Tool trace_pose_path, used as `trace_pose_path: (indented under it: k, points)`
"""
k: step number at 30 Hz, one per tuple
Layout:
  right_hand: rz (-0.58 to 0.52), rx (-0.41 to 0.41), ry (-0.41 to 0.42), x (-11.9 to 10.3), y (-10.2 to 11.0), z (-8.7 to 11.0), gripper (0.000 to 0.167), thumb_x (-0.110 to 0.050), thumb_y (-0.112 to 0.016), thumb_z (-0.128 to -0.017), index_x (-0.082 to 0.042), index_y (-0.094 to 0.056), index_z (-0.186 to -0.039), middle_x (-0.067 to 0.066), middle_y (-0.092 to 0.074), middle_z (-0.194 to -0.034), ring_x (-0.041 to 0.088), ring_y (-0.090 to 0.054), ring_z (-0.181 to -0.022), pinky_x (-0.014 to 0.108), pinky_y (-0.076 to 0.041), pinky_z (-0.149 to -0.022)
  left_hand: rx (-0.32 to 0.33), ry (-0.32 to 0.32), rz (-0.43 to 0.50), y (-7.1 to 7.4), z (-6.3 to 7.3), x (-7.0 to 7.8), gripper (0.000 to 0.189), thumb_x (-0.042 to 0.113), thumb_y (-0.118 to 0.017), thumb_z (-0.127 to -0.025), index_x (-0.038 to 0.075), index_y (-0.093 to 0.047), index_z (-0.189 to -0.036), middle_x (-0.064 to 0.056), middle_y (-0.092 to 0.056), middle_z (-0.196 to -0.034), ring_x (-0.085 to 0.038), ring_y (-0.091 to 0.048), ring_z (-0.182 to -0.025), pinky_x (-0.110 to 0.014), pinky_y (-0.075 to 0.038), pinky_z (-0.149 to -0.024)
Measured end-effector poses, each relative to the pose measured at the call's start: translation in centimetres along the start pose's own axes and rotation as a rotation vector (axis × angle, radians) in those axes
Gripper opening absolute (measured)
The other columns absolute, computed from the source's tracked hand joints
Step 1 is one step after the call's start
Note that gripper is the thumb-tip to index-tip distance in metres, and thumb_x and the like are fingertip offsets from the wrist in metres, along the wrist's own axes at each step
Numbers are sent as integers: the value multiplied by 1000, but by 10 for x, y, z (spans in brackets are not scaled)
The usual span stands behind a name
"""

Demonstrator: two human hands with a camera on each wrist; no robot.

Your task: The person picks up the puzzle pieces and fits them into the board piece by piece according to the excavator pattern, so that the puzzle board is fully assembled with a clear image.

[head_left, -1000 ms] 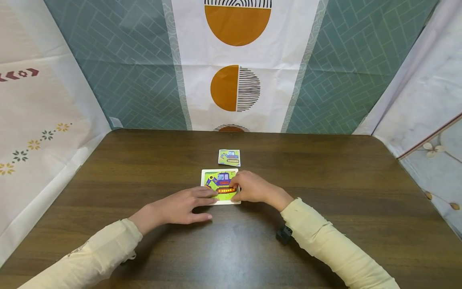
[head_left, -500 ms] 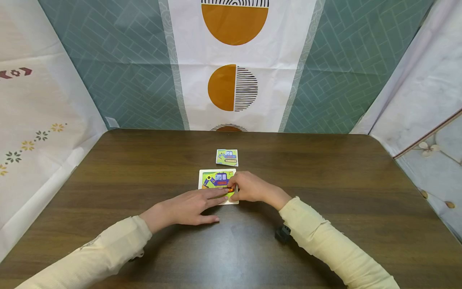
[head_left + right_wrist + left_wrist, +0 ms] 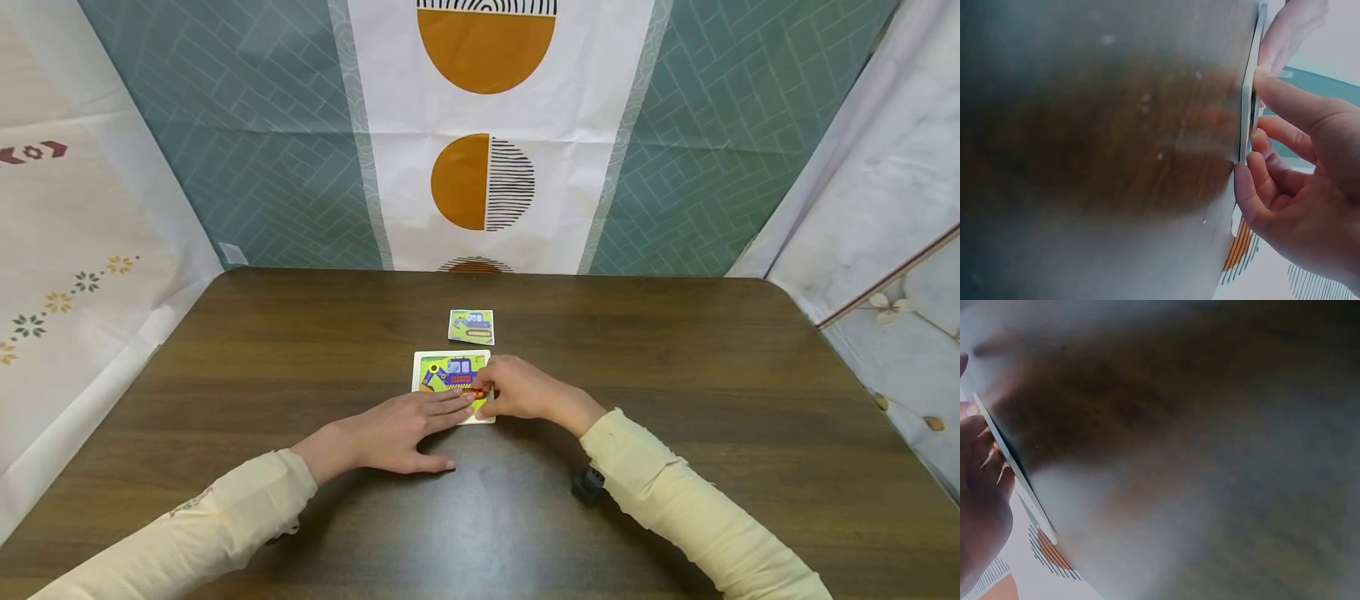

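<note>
A jigsaw puzzle (image 3: 435,373) in a white-rimmed tray (image 3: 417,360) lies on the table, showing a blue and purple excavator on green. My left hand (image 3: 401,429) rests across its lower part, fingers straight, thumb spread over the tabletop. At the puzzle's right side my right hand (image 3: 525,390) pinches a puzzle piece (image 3: 1255,112) between thumb and index finger. That piece sits slightly raised above the tray in the right wrist view; its printed face is mostly hidden. In the left wrist view, the tray's edge (image 3: 1019,472) runs beside the left hand (image 3: 985,487).
A small picture card (image 3: 471,327) with a similar excavator lies just beyond the tray. The dark wooden table (image 3: 675,375) extends around both hands. Patterned cloths (image 3: 300,167) hang behind its far edge and at both sides.
My left hand has slid right over the puzzle's lower part, covering most of the excavator's track. The right hand stays at the right side. The whole head view has shifted slightly.
</note>
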State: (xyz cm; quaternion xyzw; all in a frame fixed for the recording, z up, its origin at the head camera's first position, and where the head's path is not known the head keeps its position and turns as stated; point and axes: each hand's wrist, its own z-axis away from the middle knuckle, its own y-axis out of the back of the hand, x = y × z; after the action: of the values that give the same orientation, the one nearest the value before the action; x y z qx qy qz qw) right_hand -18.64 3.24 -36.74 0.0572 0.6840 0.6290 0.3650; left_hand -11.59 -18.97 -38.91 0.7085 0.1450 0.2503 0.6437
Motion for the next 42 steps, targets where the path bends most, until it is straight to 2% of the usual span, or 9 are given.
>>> trace_pose_path:
  k: [6,14,20,28,33,36,42]
  points:
    - [2,3,41,2,1,2,27,-19,-80,-80,-1,-73,-99,2,-58,-82,13,-49,-75,23,-43,-68,-18,20,8,-2,0,0,70,49,-55,-95,-1,-44,-143,-12,-36,-152,-25,-31,-140,-40,-30,-110]
    - [-13,19,103,7,1,3,21,-10,-76,-84,0,-73,-102,3,-60,-85,14,-56,-76,21,-46,-68,-11,18,9,-1,0,1,69,48,-56,-95,-1,-45,-142,-13,-38,-151,-25,-33,-139,-40,-30,-110]
    - [-13,16,102,8,1,2,24,-10,-75,-84,1,-73,-106,4,-60,-86,14,-56,-76,20,-46,-68,-27,35,28,0,0,1,69,48,-55,-95,0,-45,-143,-12,-37,-151,-25,-32,-140,-41,-29,-111]
    - [67,-38,85,2,3,3,26,-13,-74,-86,-1,-73,-109,5,-56,-89,16,-52,-76,26,-45,-68,-37,34,56,-2,3,2,72,46,-56,-96,-3,-39,-145,-14,-31,-154,-27,-26,-142,-39,-26,-112]
    - [64,-43,53,0,1,2,27,-15,-76,-85,-1,-73,-108,5,-57,-90,17,-52,-76,27,-45,-69,-74,67,84,0,2,2,71,46,-55,-96,0,-37,-147,-11,-28,-156,-24,-23,-143,-38,-23,-113]
    - [51,-40,30,0,0,2,27,-15,-76,-85,-1,-73,-108,4,-57,-90,16,-51,-76,26,-45,-69,-83,68,90,3,-1,2,70,47,-54,-96,0,-40,-146,-11,-30,-155,-25,-25,-142,-39,-25,-113]
    - [17,-29,30,-1,-1,3,24,-14,-75,-86,-1,-73,-105,4,-57,-89,16,-51,-77,26,-44,-67,-58,73,55,6,-5,3,63,44,-56,-96,0,-48,-141,-13,-38,-150,-26,-34,-139,-40,-30,-110]
